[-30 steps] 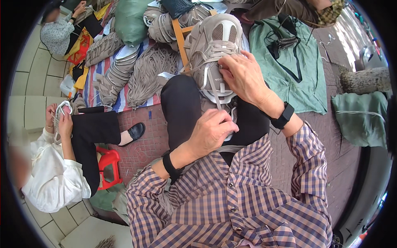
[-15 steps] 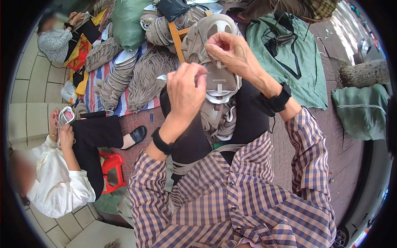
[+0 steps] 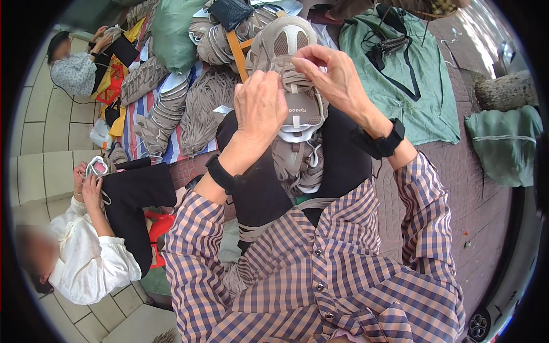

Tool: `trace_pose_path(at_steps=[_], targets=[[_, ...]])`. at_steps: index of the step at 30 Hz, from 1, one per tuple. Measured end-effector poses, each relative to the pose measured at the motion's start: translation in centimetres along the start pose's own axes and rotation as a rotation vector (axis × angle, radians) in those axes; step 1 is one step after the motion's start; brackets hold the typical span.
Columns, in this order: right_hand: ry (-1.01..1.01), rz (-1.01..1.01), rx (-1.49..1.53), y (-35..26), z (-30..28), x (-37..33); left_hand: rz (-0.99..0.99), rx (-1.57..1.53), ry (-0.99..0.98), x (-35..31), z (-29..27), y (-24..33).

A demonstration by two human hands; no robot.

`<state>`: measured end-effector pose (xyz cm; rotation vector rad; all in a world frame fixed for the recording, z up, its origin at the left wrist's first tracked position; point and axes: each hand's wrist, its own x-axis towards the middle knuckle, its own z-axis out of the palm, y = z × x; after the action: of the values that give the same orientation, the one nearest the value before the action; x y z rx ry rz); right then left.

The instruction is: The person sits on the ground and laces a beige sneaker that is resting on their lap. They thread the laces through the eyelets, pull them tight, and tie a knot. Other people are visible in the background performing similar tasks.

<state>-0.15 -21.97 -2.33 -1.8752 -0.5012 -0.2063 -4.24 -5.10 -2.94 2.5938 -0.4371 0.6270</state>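
Observation:
A grey-beige sneaker [image 3: 284,41] rests at my knees with its toe pointing away and its tongue toward me. My right hand [image 3: 334,77] reaches over its lacing from the right, thumb and forefinger pinched on what looks like a grey shoelace. On the left side of the same shoe, my left hand [image 3: 260,106] is closed, its fingers curled in; what they hold is hidden behind them. Another grey sneaker [image 3: 290,160] lies between my thighs, below the first one.
Grey laces [image 3: 209,106] lie in a heap on a striped sheet [image 3: 132,117], beside stacked shoe parts [image 3: 160,111]. At left, a person in white [image 3: 94,254] handles a shoe; another person [image 3: 74,68] sits farther back. Green cloth [image 3: 426,108] covers ground at right.
My right hand has come down onto the shoe's lacing, its fingertips now nearer the left hand. My left hand has risen slightly and its fingers have curled in. The view has shifted slightly.

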Motion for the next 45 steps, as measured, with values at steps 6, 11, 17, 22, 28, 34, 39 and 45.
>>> trace_pose_path(at_steps=[6, 11, 17, 22, 28, 34, 39, 45], targets=[[-0.054, -0.053, -0.181, 0.8, -1.1, -3.6, -0.207, -0.169, -0.107, -0.2, 0.3, 0.3], [-0.039, -0.26, -0.459, 1.0, -0.7, -5.7, -0.163, -0.079, -0.114, -0.2, 0.5, 0.7], [-0.04, -0.122, -0.331, 0.5, -0.3, -5.3, -0.371, -0.273, -0.187, -0.2, -1.4, 0.3], [0.025, -0.282, -0.465, 0.5, 1.6, -3.3, -0.437, -0.287, -0.138, -0.6, -2.2, 0.5], [0.005, 0.045, -0.037, 2.3, 1.3, -1.3, -0.265, -0.193, -0.067, -0.2, -1.5, 1.0], [-0.05, -0.072, -0.267, 0.9, 1.0, -2.6, -0.334, -0.2, -0.072, -0.6, -1.9, 0.4], [0.047, -0.34, -0.532, 1.2, 2.9, -2.4, -0.338, -0.213, -0.033, -0.8, -2.7, 0.3], [-0.034, 0.132, 0.099, 1.6, 1.2, -1.7, -0.23, -0.115, -0.049, -0.1, -1.0, 0.9]])
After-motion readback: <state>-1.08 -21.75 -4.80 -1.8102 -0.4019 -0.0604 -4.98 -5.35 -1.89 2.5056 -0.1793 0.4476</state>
